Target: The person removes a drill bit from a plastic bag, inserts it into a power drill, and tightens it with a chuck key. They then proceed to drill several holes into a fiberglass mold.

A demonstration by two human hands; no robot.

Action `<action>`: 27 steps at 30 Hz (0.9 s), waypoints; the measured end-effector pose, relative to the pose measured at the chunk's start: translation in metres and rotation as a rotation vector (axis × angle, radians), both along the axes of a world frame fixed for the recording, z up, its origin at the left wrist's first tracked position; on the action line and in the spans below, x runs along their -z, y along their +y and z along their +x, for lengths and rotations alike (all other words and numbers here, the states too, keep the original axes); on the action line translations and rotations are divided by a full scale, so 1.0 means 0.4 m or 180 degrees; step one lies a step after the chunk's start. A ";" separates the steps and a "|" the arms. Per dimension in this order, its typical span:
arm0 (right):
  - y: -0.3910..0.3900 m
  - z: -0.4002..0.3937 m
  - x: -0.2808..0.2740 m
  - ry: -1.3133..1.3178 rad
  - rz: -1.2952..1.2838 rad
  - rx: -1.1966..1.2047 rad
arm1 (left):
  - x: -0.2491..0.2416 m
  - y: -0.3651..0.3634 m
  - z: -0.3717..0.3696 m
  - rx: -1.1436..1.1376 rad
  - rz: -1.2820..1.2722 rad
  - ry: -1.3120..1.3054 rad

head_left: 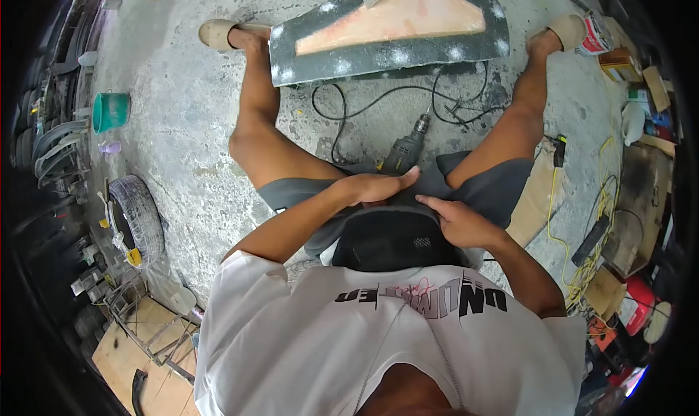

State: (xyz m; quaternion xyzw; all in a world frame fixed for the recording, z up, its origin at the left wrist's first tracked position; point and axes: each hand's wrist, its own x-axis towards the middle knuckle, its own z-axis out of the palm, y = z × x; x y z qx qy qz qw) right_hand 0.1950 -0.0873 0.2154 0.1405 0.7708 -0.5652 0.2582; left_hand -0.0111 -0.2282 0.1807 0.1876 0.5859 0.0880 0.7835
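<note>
My left hand [376,188] lies over the lap of the grey shorts [306,195], fingers stretched and partly hidden underneath. My right hand [466,223] is just to its right, index finger extended toward the left hand and other fingers partly hidden. I see nothing held in either. Against my waist, below both hands, is a black item [386,241] whose kind I cannot make out. A corded power drill [405,150] lies on the floor between my legs, just beyond the left hand, chuck pointing away. Farther off sits a dark grey panel [342,68] with whitish spots and a beige centre.
A black cable [378,97] loops across the concrete floor [189,88]. To the left are a green bucket [111,112] and a tire [137,219]. Along the right side lie yellow cord [582,274], boxes [620,65] and a wooden board [641,205].
</note>
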 end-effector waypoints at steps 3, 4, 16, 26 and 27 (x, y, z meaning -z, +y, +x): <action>-0.019 -0.005 -0.024 -0.0206 0.0603 -0.0284 | 0.023 0.054 0.053 0.0636 0.0285 0.0292; -0.005 -0.016 -0.029 -0.0344 0.0756 -0.0525 | 0.016 0.055 0.070 0.0692 0.0301 0.0327; 0.300 -0.349 0.420 -0.2387 0.0448 -0.0539 | 0.136 0.055 0.061 -0.1985 -0.0551 -0.0677; 0.009 -0.270 0.729 -0.1304 0.0626 0.2555 | 0.148 0.020 -0.142 -0.1522 0.0323 0.1471; 0.005 -0.265 0.733 -0.1256 0.0715 0.2386 | 0.170 0.030 -0.142 -0.0993 0.0592 0.1623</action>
